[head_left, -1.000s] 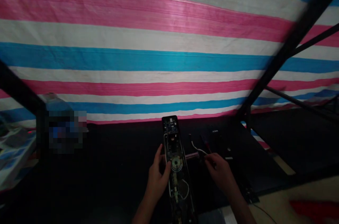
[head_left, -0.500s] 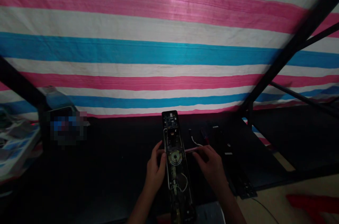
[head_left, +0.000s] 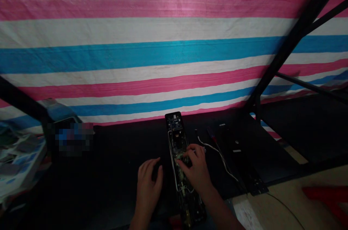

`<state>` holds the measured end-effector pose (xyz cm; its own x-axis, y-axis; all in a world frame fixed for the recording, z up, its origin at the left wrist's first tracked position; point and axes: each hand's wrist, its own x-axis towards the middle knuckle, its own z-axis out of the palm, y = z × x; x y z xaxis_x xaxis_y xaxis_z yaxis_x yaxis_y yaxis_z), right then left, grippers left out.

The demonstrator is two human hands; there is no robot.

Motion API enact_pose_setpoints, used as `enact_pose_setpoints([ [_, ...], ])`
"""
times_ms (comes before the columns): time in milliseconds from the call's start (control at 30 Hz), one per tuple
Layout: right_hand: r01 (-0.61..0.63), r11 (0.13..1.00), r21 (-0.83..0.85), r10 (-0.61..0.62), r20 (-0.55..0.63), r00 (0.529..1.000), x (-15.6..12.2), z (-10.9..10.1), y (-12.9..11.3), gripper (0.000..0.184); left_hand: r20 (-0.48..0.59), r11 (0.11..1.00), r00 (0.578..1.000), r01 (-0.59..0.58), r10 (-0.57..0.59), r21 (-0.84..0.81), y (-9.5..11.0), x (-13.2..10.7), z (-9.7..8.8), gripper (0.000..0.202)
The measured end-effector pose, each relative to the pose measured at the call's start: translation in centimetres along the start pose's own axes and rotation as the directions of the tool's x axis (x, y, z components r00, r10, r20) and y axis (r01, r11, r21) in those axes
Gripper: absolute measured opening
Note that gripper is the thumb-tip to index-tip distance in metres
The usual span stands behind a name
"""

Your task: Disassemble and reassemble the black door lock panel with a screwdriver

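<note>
A long black electronic lock housing [head_left: 178, 141] lies open side up in front of me, a circuit board [head_left: 174, 122] at its far end and white wires along its length. My right hand [head_left: 196, 168] reaches over its middle, thumb and fingers curled close together at the inner parts. What they grip is hidden under the fingers and dim. Just left of the housing, my left hand [head_left: 149, 179] rests apart from it, fingers curved and thumb spread, with nothing in it.
Right of the housing lie a white cable [head_left: 217, 150], a screwdriver [head_left: 211, 135] with a red and dark handle, and a long black panel [head_left: 241, 159]. Boxes and papers [head_left: 21, 164] stand at far left. Black frame posts [head_left: 282, 56] rise before a striped sheet [head_left: 152, 52].
My left hand has let go of the housing and moved left. My right hand has moved in from the right edge onto the middle; the pink strip between them is no longer seen.
</note>
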<state>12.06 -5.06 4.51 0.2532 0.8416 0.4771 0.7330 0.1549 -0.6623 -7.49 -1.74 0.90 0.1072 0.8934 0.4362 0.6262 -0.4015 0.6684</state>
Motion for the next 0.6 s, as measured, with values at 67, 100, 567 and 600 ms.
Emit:
enact_pose_setpoints([
  [67,-0.020,0.999,0.028,0.021,-0.017,1.000,-0.2,0.1,0.1,0.020,0.103,0.999,0.994,0.021,-0.025,0.042,-1.1,-0.6,-0.3,0.030],
  [100,-0.026,0.999,0.042,0.027,-0.020,0.999,-0.4,0.2,0.2,0.020,0.139,0.998,0.990,0.024,-0.030,0.051,-1.5,-0.9,-0.4,0.031],
  [567,-0.232,0.920,0.317,0.269,-0.077,0.960,-2.0,-1.7,6.3,0.021,0.022,0.995,0.996,0.083,-0.085,0.051,-1.9,-1.3,-1.2,0.044],
  [600,-0.250,0.910,0.331,0.286,-0.065,0.956,-1.9,-1.7,6.5,0.022,-0.024,0.993,0.995,0.101,-0.100,0.054,-1.4,-1.2,-1.6,0.044],
])
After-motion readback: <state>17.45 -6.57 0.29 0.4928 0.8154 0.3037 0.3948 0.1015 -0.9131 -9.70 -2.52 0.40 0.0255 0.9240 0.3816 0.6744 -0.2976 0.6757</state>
